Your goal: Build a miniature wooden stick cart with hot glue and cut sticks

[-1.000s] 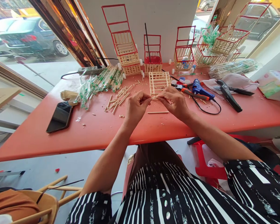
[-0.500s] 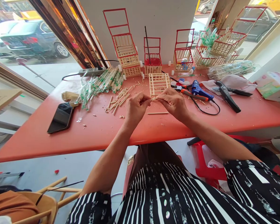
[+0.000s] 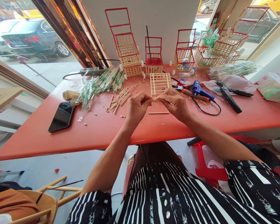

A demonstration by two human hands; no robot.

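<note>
Left hand (image 3: pixel 138 107) and right hand (image 3: pixel 176 104), pinched closed, grip a wood piece (image 3: pixel 155 98) just short of a frame (image 3: pixel 160 84); a stick (image 3: pixel 158 113) lies nearer the front edge of the worktop (image 3: pixel 100 133), which stretches left past a phone (image 3: pixel 61 116).

Bright daylight, pale glare on table (image 3: pixel 95 133) back L, edges v. stretched.

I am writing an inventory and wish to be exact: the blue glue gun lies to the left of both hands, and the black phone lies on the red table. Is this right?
Not quite: the head view shows the blue glue gun to the right of both the left hand and the right hand. The black phone does lie on the red table.
</note>
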